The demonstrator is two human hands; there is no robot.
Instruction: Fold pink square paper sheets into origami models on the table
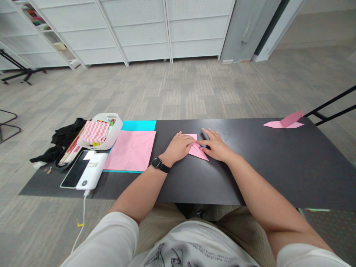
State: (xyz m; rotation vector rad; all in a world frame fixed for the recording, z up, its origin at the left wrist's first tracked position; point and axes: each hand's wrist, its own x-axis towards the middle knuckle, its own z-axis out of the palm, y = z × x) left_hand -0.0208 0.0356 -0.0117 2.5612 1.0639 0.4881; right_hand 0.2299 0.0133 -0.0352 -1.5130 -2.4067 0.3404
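Note:
A small folded pink paper (198, 151) lies on the black table (250, 170) in front of me. My left hand (179, 146) rests flat on its left part, fingers stretched out and pressing down; a black watch sits on that wrist. My right hand (215, 145) lies flat on the table at the paper's right edge, fingers spread and touching it. Most of the paper is hidden under the two hands; only a pointed corner shows between them.
A stack of pink sheets (130, 151) over cyan sheets (139, 125) lies to the left. Further left stand a white tray of patterned papers (101, 131), a phone on a white power bank (83, 171) and black cloth (66, 135). Another folded pink paper (286, 121) sits far right.

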